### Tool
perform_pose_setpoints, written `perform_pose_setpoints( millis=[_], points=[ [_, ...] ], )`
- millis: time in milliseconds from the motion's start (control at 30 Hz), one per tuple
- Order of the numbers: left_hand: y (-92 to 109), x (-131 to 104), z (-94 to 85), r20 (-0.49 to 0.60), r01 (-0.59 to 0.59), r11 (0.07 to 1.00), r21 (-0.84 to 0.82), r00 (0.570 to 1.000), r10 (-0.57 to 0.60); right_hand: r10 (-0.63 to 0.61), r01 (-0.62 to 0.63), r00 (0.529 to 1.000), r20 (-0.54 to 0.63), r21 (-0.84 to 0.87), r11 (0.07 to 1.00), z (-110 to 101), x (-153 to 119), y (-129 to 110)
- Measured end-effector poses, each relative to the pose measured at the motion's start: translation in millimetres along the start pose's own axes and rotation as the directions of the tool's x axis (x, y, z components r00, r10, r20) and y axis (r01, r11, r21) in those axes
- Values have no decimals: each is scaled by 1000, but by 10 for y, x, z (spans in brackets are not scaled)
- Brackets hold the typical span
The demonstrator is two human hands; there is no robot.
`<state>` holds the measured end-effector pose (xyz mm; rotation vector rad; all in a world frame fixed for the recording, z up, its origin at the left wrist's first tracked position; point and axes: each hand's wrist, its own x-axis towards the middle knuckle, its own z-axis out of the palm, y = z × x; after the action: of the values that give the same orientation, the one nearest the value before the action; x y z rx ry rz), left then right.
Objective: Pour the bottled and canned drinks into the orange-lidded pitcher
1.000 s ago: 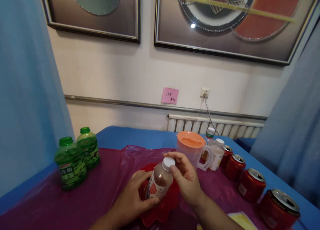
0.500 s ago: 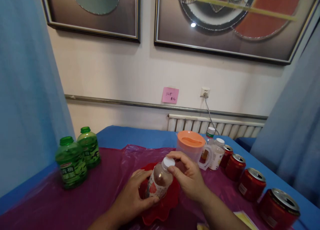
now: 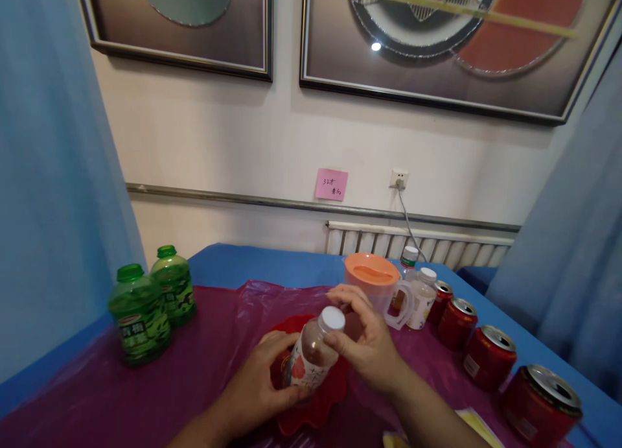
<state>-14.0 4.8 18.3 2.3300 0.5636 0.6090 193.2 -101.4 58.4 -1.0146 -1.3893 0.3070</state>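
Note:
A clear plastic bottle (image 3: 315,357) with a white cap (image 3: 332,319) and a printed label leans slightly right over a red scalloped dish (image 3: 304,422). My left hand (image 3: 265,377) is wrapped around its lower body, thumb in front and fingers behind. Beside the cap is my right hand (image 3: 367,341), its thumb at the cap's lower edge and its fingers spread and raised off the top. The bottle's base and much of the dish are hidden by my left hand and the bottle.
Two green bottles (image 3: 138,318) stand at the left. Behind my right hand are a lidded pitcher (image 3: 372,273), another white-capped bottle (image 3: 422,302) and a green-labelled bottle (image 3: 409,259). Several red cans (image 3: 490,357) line the right side. Purple plastic sheeting (image 3: 194,370) covers the blue table.
My right fingers have opened and lifted off the cap, where they were closed around it. The bottle has shifted slightly right and down in my left hand's grip.

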Motion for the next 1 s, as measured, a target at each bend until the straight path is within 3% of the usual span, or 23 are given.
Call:
perform_pose_setpoints(
  millis=[133,233,333,433,867,1000],
  points=[
    [-19,-8,5,14,-5,1000,-2,1000,5,63,-63,998,5,-65,996,32,-22,24],
    [-29,-1,-4,6,-8,1000,0,1000,8,74,-73,997,-6,88,993,42,-29,31],
    [-47,5,-3,-4,-4,1000,26,1000,4,100,-65,988,-118,271,960,48,-21,38],
    [-77,4,11,-16,1,1000,8,1000,-1,150,-96,979,-136,343,935,63,-16,53],
    [14,-1,-11,13,10,999,-53,1000,-9,158,-158,987,21,266,951,110,-71,94],
    [40,-3,-18,-4,5,999,-32,1000,-5,96,-101,995,37,162,982,54,-61,50]
  ],
)
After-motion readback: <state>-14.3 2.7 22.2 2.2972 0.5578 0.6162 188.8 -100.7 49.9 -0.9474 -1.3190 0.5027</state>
